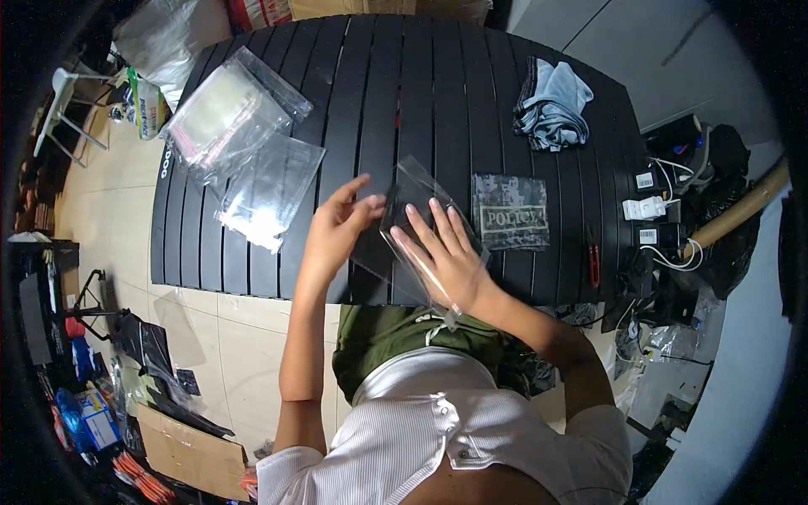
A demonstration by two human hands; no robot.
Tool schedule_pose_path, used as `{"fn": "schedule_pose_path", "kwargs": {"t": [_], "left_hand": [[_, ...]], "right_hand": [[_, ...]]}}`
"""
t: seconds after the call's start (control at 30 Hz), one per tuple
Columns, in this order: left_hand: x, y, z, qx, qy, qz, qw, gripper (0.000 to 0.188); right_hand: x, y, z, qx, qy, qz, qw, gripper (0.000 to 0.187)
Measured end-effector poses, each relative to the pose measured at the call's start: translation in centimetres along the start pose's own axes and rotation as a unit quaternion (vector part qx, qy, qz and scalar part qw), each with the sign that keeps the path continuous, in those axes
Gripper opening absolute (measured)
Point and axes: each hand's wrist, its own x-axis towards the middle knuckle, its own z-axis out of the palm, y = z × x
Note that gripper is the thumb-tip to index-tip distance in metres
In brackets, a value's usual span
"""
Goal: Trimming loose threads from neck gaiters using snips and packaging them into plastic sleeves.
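From here, the clear bag (413, 187) looks light, limp, slippery: grip its left edge. Right hand (452, 263): spread flat against it. Left hand (340, 223): half-open, apparently empty.

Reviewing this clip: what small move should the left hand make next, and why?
Probably the left hand should pinch the left edge of the clear bag to steady it. Its thumb and fingers are parted close to that edge, while the right hand is spread out at the bag, though whether inside it or against it is hard to tell.
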Motion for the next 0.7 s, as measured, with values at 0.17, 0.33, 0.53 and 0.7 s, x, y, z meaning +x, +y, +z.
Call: {"fn": "schedule_pose_path", "kwargs": {"t": [0.17,0.33,0.53,0.7], "left_hand": [[0.5,0.3,-1.4,-0.052,-0.061,-0.099,0.992,0.036],[1.6,-0.8,-2.8,-0.03,-0.088,-0.119,0.989,0.033],[-1.0,1.5,0.1,0.426,0.165,0.31,0.834,0.03],[-5.5,3.8,5.1,0.509,-0.099,0.336,0.786,0.051]], "right_hand": [[-0.3,0.2,0.1,-0.011,-0.002,-0.067,0.998,0.063],[-0.5,0.1,-0.3,0.043,-0.057,-0.054,0.996,0.074],[0.1,0.2,-0.2,0.019,-0.101,-0.041,0.994,0.077],[1.1,0.9,3.0,-0.103,-0.091,-0.04,0.99,0.051]]}}
